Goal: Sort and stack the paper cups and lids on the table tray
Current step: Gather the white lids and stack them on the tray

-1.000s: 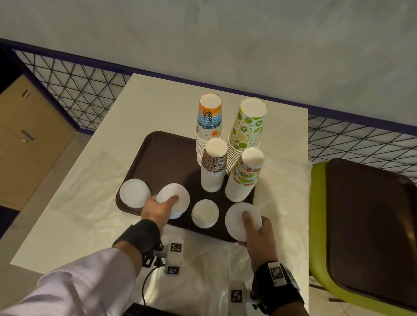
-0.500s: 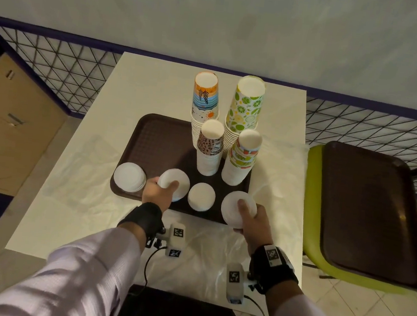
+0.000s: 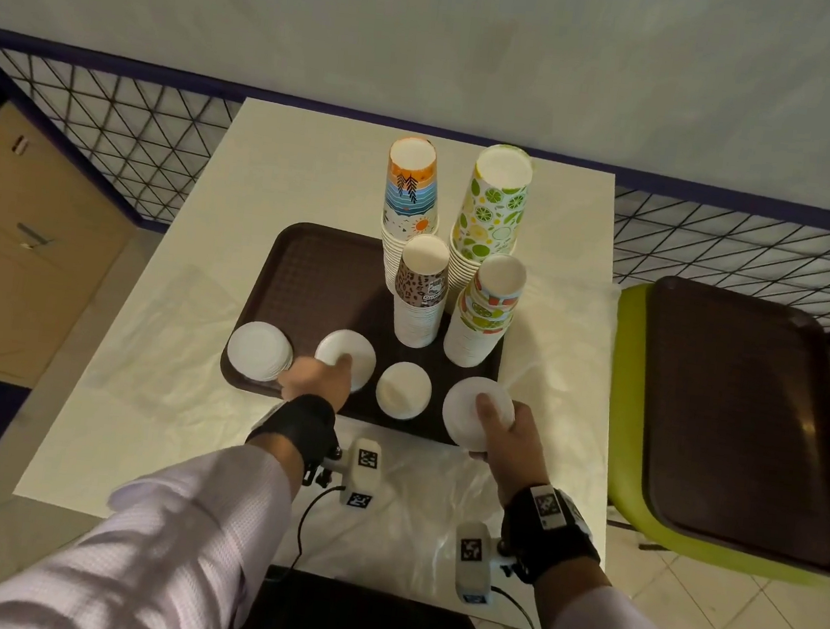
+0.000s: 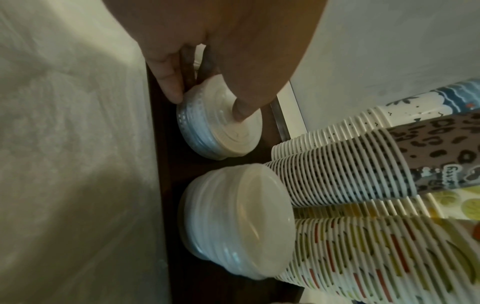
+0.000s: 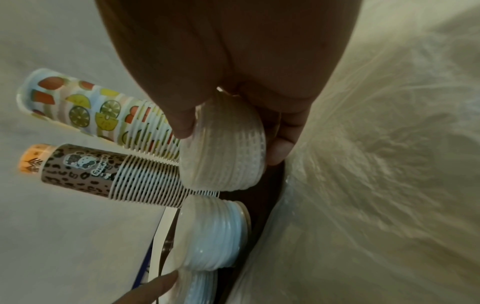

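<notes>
A brown tray (image 3: 315, 273) holds several tall stacks of patterned paper cups (image 3: 420, 294) at its right and a row of white lid stacks along its front edge. My left hand (image 3: 330, 372) grips the second lid stack from the left (image 3: 347, 350). In the left wrist view this hand (image 4: 207, 105) has one finger at the side of that lid stack (image 4: 221, 127) and another on top. My right hand (image 3: 494, 420) grips the rightmost lid stack (image 3: 469, 412), which overhangs the tray's front corner. The right wrist view shows this hand (image 5: 231, 139) pinching that lid stack (image 5: 223, 160) between thumb and fingers.
Two more lid stacks stand free, one at the far left (image 3: 257, 356) and one in the middle (image 3: 402, 390). Thin plastic sheeting (image 3: 433, 511) covers the white table. A second brown tray (image 3: 740, 420) lies on a green chair to the right. A wire fence runs behind.
The head view has shifted, so everything sits differently in the frame. Both hands stay on the same lid stacks; the left hand is blurred and has shifted a little on its stack.
</notes>
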